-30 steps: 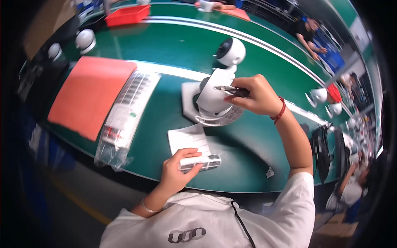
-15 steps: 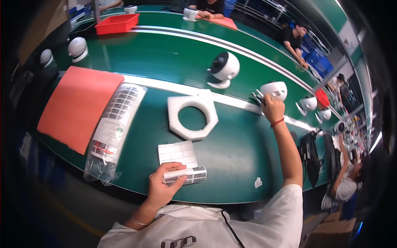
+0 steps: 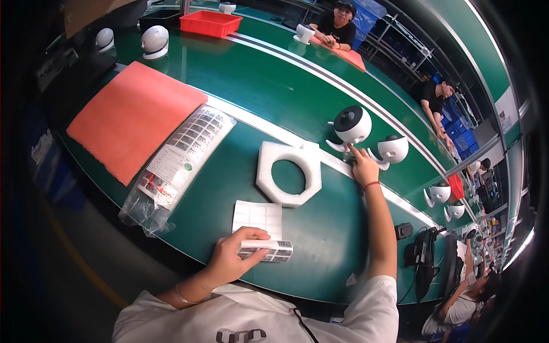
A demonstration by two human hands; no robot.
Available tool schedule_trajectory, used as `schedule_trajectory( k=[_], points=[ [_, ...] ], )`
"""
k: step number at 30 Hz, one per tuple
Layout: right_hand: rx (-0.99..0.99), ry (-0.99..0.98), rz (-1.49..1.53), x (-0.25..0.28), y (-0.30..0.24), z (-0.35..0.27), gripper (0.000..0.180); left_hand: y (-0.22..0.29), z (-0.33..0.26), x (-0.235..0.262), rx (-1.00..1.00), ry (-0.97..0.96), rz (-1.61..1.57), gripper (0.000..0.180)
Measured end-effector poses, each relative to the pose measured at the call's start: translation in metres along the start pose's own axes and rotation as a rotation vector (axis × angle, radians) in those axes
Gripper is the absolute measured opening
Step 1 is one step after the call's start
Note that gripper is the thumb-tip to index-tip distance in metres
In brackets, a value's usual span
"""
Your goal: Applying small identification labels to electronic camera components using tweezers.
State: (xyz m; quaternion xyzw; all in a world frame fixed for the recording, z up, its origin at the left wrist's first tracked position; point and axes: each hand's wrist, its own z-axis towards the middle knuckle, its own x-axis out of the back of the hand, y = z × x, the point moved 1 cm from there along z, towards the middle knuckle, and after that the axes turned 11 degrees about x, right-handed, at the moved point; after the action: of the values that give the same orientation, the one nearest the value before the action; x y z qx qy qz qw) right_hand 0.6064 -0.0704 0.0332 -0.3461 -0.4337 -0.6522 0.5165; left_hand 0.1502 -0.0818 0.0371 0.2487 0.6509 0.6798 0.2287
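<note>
My left hand [image 3: 235,257] is closed on a label sheet [image 3: 260,216], whose near end curls over and shows rows of dark printed labels. The flat part, a blank white grid, lies on the green table. My right hand [image 3: 366,167] reaches over the white rail with its index finger stretched out. That fingertip is at the base of a round white camera [image 3: 361,128] with a black face; whether it presses on it I cannot tell. Beside it stands a second white camera [image 3: 394,150]. Between my hands, farther back, sits a white foam ring [image 3: 266,177].
Left lie an orange foam sheet [image 3: 134,117] and a plastic-bagged pack of labels [image 3: 183,154]. A red bin [image 3: 210,24] and more white cameras [image 3: 155,42] stand on the green line. Black cabled items [image 3: 423,257] are at right. Co-workers sit across the line and at far right.
My right hand has moved left from the second white camera to the black-faced one. Those two cameras now stand closer together. My left hand keeps the label sheet; the view has turned.
</note>
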Motion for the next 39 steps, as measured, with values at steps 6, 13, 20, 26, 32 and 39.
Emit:
schedule_trajectory(
  k=[6,13,20,26,32,39],
  points=[
    [-0.182,-0.145,-0.037,-0.006,0.001,0.014,0.036,0.001,0.002,-0.002,-0.026,-0.05,0.043,0.027],
    [-0.105,0.266,0.19,0.064,-0.035,0.026,0.026,0.0,-0.002,-0.001,-0.016,-0.054,0.061,0.027],
    [0.019,0.338,0.691,0.152,-0.111,0.009,0.023,0.002,-0.002,0.0,-0.01,-0.089,0.038,0.032],
    [0.223,0.181,0.745,0.177,-0.155,0.016,0.023,0.003,0.0,-0.001,0.001,-0.096,0.075,0.037],
    [0.166,0.118,0.806,0.141,-0.168,0.008,0.033,0.007,-0.007,-0.003,0.014,-0.032,-0.019,0.035],
    [0.085,0.449,0.586,0.166,-0.177,-0.004,0.058,0.041,0.012,0.011,-0.184,0.159,-0.13,0.033]
  ],
)
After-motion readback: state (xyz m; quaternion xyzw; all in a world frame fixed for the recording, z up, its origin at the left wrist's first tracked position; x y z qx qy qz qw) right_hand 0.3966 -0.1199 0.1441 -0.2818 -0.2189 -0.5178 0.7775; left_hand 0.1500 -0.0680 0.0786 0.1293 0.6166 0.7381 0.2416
